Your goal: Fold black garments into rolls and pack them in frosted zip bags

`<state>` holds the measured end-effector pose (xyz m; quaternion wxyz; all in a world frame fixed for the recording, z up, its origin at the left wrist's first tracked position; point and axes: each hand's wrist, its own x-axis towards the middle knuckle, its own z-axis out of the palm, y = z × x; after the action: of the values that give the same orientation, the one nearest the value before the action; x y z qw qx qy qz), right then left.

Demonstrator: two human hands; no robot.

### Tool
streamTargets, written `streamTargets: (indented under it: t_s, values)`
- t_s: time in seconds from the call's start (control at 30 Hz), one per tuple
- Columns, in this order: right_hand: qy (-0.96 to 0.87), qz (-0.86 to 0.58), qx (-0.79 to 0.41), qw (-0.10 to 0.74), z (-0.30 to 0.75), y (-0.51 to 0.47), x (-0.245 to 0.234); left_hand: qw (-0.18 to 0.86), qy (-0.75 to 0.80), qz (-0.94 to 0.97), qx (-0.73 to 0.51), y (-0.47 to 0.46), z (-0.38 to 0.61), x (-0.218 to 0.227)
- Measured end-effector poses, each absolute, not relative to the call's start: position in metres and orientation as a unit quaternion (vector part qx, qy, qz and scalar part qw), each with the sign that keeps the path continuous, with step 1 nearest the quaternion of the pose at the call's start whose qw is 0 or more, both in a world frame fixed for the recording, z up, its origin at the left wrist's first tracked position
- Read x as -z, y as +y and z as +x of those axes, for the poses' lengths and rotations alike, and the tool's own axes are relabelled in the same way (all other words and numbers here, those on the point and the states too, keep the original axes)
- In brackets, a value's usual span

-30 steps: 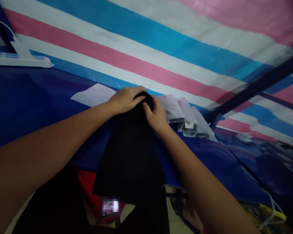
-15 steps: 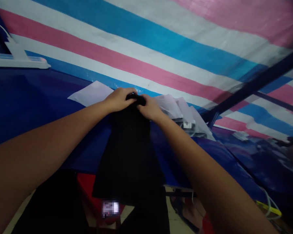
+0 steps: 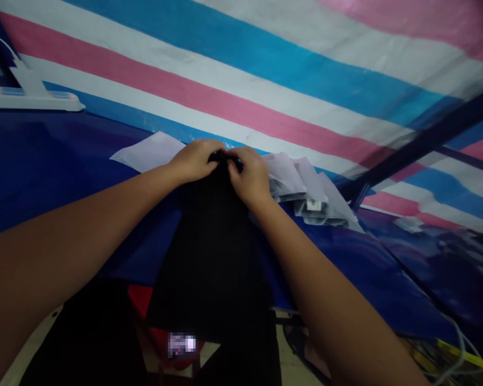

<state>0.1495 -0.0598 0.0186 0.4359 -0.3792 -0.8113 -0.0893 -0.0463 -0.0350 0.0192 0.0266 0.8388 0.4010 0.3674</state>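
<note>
A long black cloth (image 3: 209, 252) lies on the dark blue table (image 3: 44, 171) and hangs over its near edge. My left hand (image 3: 195, 160) and my right hand (image 3: 249, 177) meet at the cloth's far end, fingers curled and pinching the black fabric between them. The fingertips of both hands touch over the top edge, which is mostly hidden under them.
A white sheet (image 3: 147, 151) lies left of my hands. Several clear plastic bags (image 3: 309, 193) are piled to the right. A white power strip (image 3: 32, 99) sits at the far left. A striped pink, white and blue tarp (image 3: 265, 69) stands behind. Something red (image 3: 145, 300) shows under the table.
My hands have closed tighter together over the cloth's far end, covering more of it. The view shifted slightly.
</note>
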Motion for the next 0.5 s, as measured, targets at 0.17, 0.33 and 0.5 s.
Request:
streamTargets:
  t_s: [0.17,0.33,0.5]
  values:
    - [-0.801,-0.405,0.077,0.435,0.150,-0.056,-0.016,0.079,0.383,0.844,-0.368,-0.033,-0.047,-0.014]
    - [-0.782,-0.472,-0.020,0.407,0.150,-0.049,-0.006,0.118,0.428,0.825,-0.349,-0.027,-0.049,-0.012]
    - [-0.785,-0.470,-0.082,0.395,0.151,-0.043,-0.002,0.153,0.426,0.823,-0.342,-0.021,-0.056,-0.014]
